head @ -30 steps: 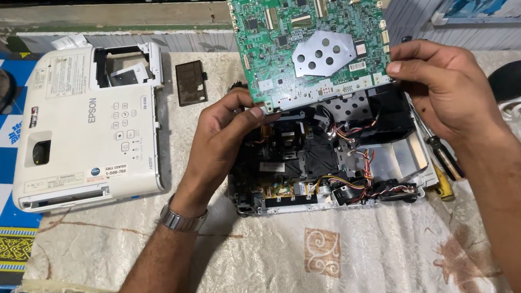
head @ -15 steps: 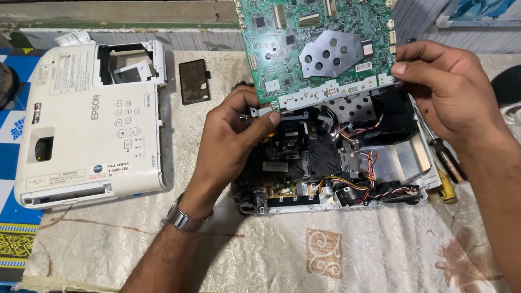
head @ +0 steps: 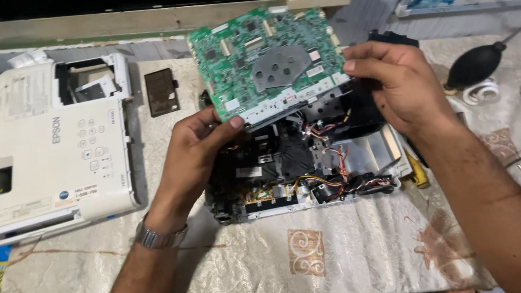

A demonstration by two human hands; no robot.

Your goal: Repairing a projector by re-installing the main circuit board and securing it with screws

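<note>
Both forearms reach in from below, left hand (head: 194, 150) palm-down with thumb and fingers pinched at its front, wrist banded; right hand (head: 397, 82) curled, fingertips pinching inward, wrist bent, the two apart.

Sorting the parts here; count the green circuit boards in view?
1: the green circuit board held tilted by the left hand and right hand above the opened black chassis. Others may be hidden inside.

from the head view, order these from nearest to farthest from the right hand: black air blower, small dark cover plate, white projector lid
1. black air blower, just to the right of the right hand.
2. small dark cover plate, left beyond the green circuit board.
3. white projector lid, far left.
</note>
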